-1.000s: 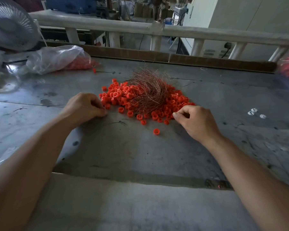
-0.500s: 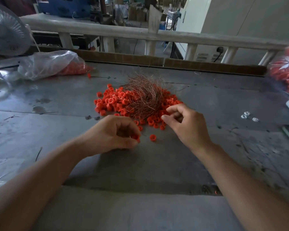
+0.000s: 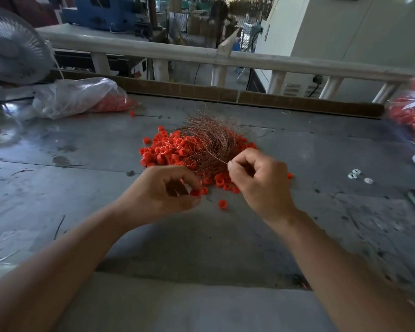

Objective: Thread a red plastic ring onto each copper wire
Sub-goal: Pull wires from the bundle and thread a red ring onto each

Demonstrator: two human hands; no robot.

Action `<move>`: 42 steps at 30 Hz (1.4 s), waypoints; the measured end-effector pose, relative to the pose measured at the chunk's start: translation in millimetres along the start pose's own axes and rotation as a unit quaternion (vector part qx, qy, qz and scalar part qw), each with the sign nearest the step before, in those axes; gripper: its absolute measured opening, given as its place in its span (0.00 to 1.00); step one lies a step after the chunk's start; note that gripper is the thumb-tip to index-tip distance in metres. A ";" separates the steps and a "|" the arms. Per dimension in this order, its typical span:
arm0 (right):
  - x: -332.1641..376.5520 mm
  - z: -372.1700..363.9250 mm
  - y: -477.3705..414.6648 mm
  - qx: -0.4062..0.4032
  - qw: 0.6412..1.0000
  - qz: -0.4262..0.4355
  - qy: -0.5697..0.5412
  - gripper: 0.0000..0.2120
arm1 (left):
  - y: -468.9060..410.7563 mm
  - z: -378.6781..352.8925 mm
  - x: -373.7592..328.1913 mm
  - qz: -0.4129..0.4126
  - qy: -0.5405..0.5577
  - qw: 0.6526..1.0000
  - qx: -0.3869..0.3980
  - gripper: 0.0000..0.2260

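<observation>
A heap of red plastic rings [image 3: 168,149] lies mid-table, with a tangle of thin copper wires [image 3: 209,142] on its right side. My left hand [image 3: 163,195] is just in front of the heap and pinches one red ring [image 3: 195,192] between thumb and fingertips. My right hand [image 3: 261,180] hovers at the heap's near right edge, its thumb and forefinger pinching a single copper wire [image 3: 219,160] that runs back into the tangle. One loose ring [image 3: 222,204] sits apart between my hands.
A clear bag of red rings [image 3: 82,97] lies at the back left beside a white fan [image 3: 12,46]. Another bag of rings [image 3: 412,116] sits at the right edge. Three small white pieces [image 3: 359,176] lie to the right. A cardboard strip [image 3: 249,97] borders the table's far edge.
My left hand left the heap's left side with a ring and came toward the middle. My right hand rose from the table and now pinches a wire drawn from the tangle.
</observation>
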State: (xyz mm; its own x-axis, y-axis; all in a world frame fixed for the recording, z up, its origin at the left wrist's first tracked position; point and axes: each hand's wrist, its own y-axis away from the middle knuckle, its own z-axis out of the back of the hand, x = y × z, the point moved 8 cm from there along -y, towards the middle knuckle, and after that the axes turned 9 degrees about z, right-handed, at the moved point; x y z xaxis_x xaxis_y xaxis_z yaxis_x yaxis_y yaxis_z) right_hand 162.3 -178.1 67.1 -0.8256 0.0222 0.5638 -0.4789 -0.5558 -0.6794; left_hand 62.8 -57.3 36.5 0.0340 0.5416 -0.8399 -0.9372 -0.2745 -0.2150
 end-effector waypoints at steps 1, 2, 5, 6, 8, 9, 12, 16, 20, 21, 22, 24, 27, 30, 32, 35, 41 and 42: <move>3.7 6.4 0.6 -0.003 0.999 0.004 -0.035 0.11 | 1.6 8.4 -8.5 -0.047 -0.014 0.997 -0.053 0.06; 6.6 10.3 1.1 0.005 0.998 0.003 -0.070 0.10 | 3.8 15.4 -15.8 -0.085 -0.019 0.992 -0.093 0.06; 15.7 7.6 5.0 0.060 0.985 0.004 -0.159 0.09 | 7.1 14.5 -24.2 -0.130 -0.040 0.985 -0.102 0.05; 19.8 3.4 6.8 0.081 0.980 0.009 -0.184 0.09 | 6.8 8.3 -23.8 -0.129 -0.053 0.987 -0.080 0.05; 25.5 -4.1 9.7 0.100 0.970 0.010 -0.222 0.08 | 6.2 0.1 -21.7 -0.121 -0.072 0.989 -0.054 0.07; 25.6 -5.6 10.7 0.098 0.967 0.004 -0.236 0.09 | 6.2 -0.5 -21.3 -0.117 -0.067 0.989 -0.051 0.07; 22.0 -6.3 10.3 0.085 0.954 -0.026 -0.285 0.06 | 8.2 2.9 -24.5 -0.115 -0.037 0.991 -0.057 0.06; 16.2 -7.5 9.2 0.093 0.941 -0.051 -0.322 0.07 | 12.0 -8.6 -31.7 -0.124 -0.040 0.991 -0.025 0.06; 17.7 -11.0 9.0 0.079 0.924 -0.058 -0.369 0.11 | 11.5 -3.4 -30.9 -0.091 0.021 0.994 -0.060 0.09; 17.7 -13.4 9.7 0.079 0.930 -0.059 -0.355 0.10 | 11.4 -1.2 -29.7 -0.078 0.039 0.994 -0.067 0.09; 18.4 -16.2 10.4 0.079 0.938 -0.057 -0.332 0.07 | 11.6 -1.1 -29.2 -0.071 0.042 0.994 -0.066 0.09; 20.3 -20.8 12.8 0.070 0.952 -0.050 -0.293 0.04 | 12.2 -6.9 -30.6 -0.072 0.012 0.996 -0.044 0.10; 21.9 -24.9 16.3 0.062 0.957 -0.045 -0.279 0.08 | 12.6 -14.3 -32.0 -0.075 -0.013 0.997 -0.017 0.09; 23.1 -17.4 10.7 0.036 0.951 -0.039 -0.305 0.04 | 11.4 -10.3 -26.8 -0.041 0.040 0.998 -0.021 0.09; 18.8 4.1 1.6 -0.023 0.940 -0.039 -0.337 0.03 | 9.6 -2.2 -20.1 0.005 0.160 0.986 -0.038 0.09; 15.1 42.0 -10.7 -0.085 0.924 -0.029 -0.372 0.02 | 6.8 3.8 -15.4 0.026 0.275 0.960 -0.053 0.10; 24.2 31.7 -8.5 0.012 0.978 -0.002 -0.207 0.05 | 3.9 -1.5 -8.5 0.069 0.329 0.941 -0.051 0.14; 27.7 22.9 -5.6 0.033 0.981 0.006 -0.189 0.06 | 3.3 -1.9 -7.6 0.072 0.330 0.940 -0.050 0.14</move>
State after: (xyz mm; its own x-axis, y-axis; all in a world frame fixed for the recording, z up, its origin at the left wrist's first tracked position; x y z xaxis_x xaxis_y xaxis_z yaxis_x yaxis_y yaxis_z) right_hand 149.0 -193.3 97.3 -0.6547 -0.2879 0.6989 -0.4390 -0.6079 -0.6617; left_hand 60.1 -63.9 41.2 0.1477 -0.1096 -0.9829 -0.9126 -0.3982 -0.0928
